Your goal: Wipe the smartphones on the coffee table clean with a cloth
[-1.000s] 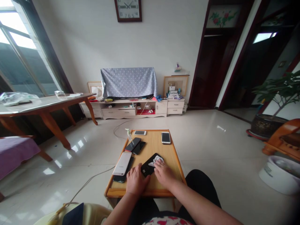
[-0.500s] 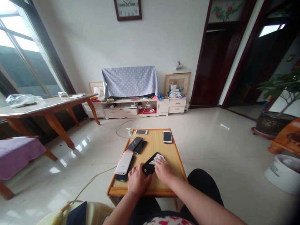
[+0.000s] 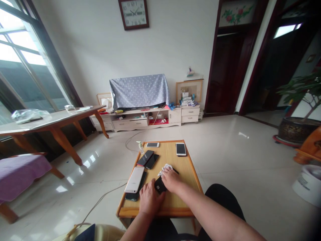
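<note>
A black phone (image 3: pixel 159 186) lies at a slant on the small wooden table (image 3: pixel 173 204), partly covered by my hands. My left hand (image 3: pixel 149 198) grips its lower left end, fingers on the left edge and thumb near the bottom. My right hand (image 3: pixel 172 180) presses a crumpled white tissue (image 3: pixel 166 168) against the upper part of the phone, fingers closed over it. Left of my hands, a white phone (image 3: pixel 134 180) rests back up over a dark phone (image 3: pixel 140 187). Farther up are a red-edged black phone (image 3: pixel 145 158) and another black phone (image 3: pixel 152 161).
At the table's far end are a small pump bottle (image 3: pixel 140 147), a white phone lying flat (image 3: pixel 152 145) and a white-framed phone (image 3: pixel 181 149). A cable (image 3: pixel 105 194) runs along the floor at left. A yellow seat (image 3: pixel 107 232) stands beside my left arm.
My right hand and the tissue have shifted left across the phone, baring its upper right corner. My left hand still holds the phone's lower end. The view has tilted slightly.
</note>
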{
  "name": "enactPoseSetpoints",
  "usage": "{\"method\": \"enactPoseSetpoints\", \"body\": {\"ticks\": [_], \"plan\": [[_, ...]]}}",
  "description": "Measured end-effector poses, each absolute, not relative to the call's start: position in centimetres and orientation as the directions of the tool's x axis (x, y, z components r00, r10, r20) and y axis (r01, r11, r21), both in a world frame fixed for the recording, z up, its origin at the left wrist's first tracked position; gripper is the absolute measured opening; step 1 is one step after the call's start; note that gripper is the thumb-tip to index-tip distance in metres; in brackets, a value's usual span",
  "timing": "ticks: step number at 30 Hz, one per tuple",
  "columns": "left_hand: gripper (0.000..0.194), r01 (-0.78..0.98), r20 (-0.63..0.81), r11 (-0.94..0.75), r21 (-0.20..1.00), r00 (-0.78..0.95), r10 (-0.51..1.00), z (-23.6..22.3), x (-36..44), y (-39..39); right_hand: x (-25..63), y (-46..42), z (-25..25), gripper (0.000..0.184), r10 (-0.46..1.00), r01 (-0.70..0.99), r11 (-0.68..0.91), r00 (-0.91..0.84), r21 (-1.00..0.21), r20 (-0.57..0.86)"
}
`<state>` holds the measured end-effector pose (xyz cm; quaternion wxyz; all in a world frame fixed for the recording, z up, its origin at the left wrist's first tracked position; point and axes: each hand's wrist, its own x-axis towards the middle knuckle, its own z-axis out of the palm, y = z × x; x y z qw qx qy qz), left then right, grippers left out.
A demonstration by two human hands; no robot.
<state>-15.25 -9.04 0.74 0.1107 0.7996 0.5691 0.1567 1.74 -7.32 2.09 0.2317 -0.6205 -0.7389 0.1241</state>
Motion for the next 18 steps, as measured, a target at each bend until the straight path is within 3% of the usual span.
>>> {"method": "enactPoseSetpoints", "body": {"ticks": [5, 8, 14, 18], "plan": [[0.055, 0.858, 0.134, -0.359, 0.368, 0.334, 0.933, 0.4, -15.7, -8.8, 0.0, -11.2, 1.0, 0.046, 0.941, 0.818, 0.334, -0.265, -0.469, 0.209], [0.055, 0.851, 0.153, -0.369, 0.374, 0.336, 0.929, 0.3, -15.8, -8.8, 0.8, -13.2, 0.3, 0.045, 0.929, 0.792, 0.362, -0.260, -0.491, 0.264], [0.064, 0.860, 0.184, -0.361, 0.361, 0.314, 0.931, 0.5, -15.2, -9.1, 6.6, -11.1, 0.2, 0.046, 0.977, 0.850, 0.072, 0.045, -0.522, 0.207], [0.059, 0.859, 0.199, -0.378, 0.346, 0.326, 0.924, 0.5, -15.0, -9.1, 6.3, -11.5, -0.4, 0.050, 0.973, 0.855, 0.050, 0.075, -0.516, 0.218]]}}
